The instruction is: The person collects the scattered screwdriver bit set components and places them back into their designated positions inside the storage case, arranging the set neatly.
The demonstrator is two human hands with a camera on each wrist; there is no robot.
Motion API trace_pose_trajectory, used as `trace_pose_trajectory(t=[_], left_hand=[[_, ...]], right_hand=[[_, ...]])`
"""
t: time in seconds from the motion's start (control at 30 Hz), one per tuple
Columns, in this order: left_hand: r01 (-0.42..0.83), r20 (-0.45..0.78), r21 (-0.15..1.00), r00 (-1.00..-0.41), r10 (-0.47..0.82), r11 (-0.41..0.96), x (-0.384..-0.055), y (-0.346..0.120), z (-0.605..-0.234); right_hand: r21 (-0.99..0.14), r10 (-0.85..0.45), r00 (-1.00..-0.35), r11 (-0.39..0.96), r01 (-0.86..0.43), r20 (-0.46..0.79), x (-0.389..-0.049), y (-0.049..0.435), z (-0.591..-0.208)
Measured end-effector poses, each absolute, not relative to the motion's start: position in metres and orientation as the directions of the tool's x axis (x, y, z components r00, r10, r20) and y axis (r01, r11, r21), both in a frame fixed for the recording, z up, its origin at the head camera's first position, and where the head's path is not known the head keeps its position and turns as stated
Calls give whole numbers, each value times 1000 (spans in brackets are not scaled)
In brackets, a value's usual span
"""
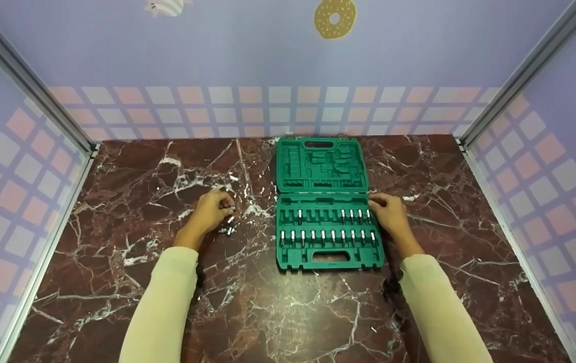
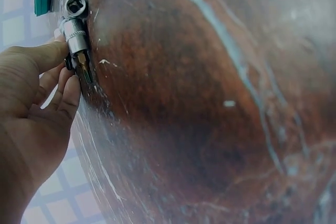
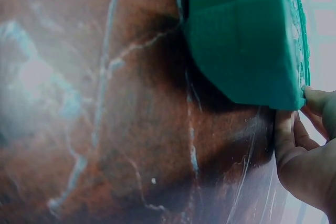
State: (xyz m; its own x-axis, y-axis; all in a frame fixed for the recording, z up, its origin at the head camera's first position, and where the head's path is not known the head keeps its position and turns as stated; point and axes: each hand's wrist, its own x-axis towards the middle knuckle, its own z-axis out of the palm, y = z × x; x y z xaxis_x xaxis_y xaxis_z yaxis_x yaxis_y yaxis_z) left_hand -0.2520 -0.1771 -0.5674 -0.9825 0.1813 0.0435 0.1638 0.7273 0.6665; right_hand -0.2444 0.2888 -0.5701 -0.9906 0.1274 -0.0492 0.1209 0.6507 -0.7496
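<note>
An open green tool case (image 1: 328, 262) lies on the table, two rows of silver bit sockets (image 1: 323, 237) standing in its near half. To its left, my left hand (image 1: 213, 209) pinches a small bit socket, mostly hidden by the fingers (image 2: 71, 90). Loose bit sockets (image 2: 76, 34) lie right beside those fingertips; one turns its square drive hole to the left wrist camera. My right hand (image 1: 389, 214) grips the right edge of the case near the hinge, with the thumb (image 3: 315, 98) at the rim and fingers lower along the side.
The raised lid (image 1: 323, 166) leans back toward the rear wall (image 1: 288, 60), its moulded inside showing. Side walls close in the dark red marbled table (image 1: 131, 212) at left and right. Empty slots (image 1: 321, 216) show in the case's upper row.
</note>
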Motion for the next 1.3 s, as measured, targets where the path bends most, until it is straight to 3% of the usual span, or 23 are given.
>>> trace_pose_trajectory(t=[0.4,0.9,1.3], left_hand=[[124,39,744,-989,143,656,-247,-168,-552],[213,99,775,-971,218,595,-243,-136,-527],[200,56,824,-960,276,530,-237,-105,-504]], right_hand=[[-750,132,-989,647,136,-65,-246,289,-572],[-753,137,-988,642,146,-75,-245,289,-570],[-745,127,-990,654,132,-64,-245,289,-571]])
